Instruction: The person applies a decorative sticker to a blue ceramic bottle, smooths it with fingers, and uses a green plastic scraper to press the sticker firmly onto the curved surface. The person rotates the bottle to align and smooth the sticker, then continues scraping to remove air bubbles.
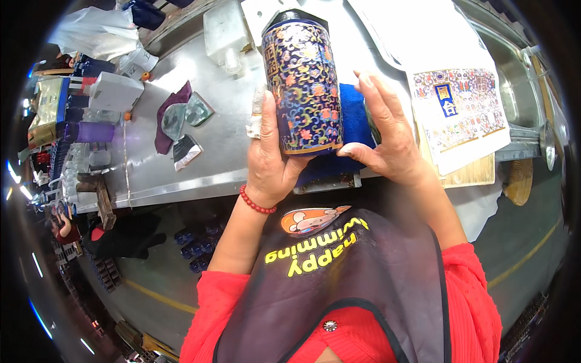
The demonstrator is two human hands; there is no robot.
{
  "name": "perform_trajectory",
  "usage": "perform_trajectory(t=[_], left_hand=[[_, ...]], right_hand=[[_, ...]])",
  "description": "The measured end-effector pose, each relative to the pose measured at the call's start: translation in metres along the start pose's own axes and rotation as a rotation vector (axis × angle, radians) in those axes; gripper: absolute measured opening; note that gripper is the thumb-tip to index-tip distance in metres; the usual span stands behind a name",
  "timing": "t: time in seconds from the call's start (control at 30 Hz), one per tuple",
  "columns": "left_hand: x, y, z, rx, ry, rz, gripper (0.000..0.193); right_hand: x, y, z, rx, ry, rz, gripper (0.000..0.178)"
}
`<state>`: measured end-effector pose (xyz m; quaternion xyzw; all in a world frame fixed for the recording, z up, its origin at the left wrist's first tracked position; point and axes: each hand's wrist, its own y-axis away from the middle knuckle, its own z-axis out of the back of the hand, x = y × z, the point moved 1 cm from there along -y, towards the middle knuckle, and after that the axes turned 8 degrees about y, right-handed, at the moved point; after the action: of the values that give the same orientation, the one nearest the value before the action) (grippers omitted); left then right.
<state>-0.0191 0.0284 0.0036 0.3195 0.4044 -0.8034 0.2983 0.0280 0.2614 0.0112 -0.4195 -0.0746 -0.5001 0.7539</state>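
A dark blue bottle point(305, 91) with a colourful flower-and-scroll pattern and a gold line along its near edge lies in front of me, its neck end pointing away. My left hand point(266, 160) grips it from the left, thumb around its near end; a white wrap covers one finger. My right hand point(390, 136) is open at its right side, fingers spread, with the thumb tip close to the near edge; I cannot tell if it touches. Under and beside the bottle is a blue cloth point(356, 118). To the right lies a printed pattern sheet point(460, 112) in matching colours.
A metal worktable point(200, 127) carries a purple cloth point(169, 115) and several small scraper-like pieces point(200, 109). A clear plastic container point(223, 30) stands farther back. At left are a white box point(115, 94) and glassware; at right, a metal sink point(508, 78).
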Motion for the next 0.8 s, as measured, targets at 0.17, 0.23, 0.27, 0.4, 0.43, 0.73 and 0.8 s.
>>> perform_trajectory(t=[0.17,0.23,0.27,0.4,0.43,0.73,0.8], left_hand=[[0.002,0.005,0.0,0.016,-0.035,0.007,0.097],[-0.001,0.001,0.004,0.031,0.053,-0.062,0.09],[-0.002,-0.001,0.003,0.0,0.049,-0.079,0.086],[-0.002,-0.013,-0.001,-0.109,0.267,-0.002,0.076],[-0.003,-0.014,-0.003,-0.106,0.324,0.003,0.076],[-0.009,-0.021,-0.002,-0.037,0.265,-0.008,0.089],[-0.009,-0.022,-0.001,-0.027,0.205,-0.027,0.09]], right_hand=[[0.003,-0.004,0.006,-0.026,0.083,0.07,0.08],[0.005,-0.002,0.004,-0.036,0.1,0.074,0.076],[0.006,0.0,0.002,-0.03,0.077,0.055,0.073],[0.006,0.009,-0.006,-0.026,0.028,0.026,0.074],[0.006,0.01,-0.007,-0.02,0.017,0.042,0.074],[0.007,0.011,-0.01,-0.017,0.021,0.052,0.074],[0.007,0.011,-0.01,-0.01,0.012,0.042,0.073]])
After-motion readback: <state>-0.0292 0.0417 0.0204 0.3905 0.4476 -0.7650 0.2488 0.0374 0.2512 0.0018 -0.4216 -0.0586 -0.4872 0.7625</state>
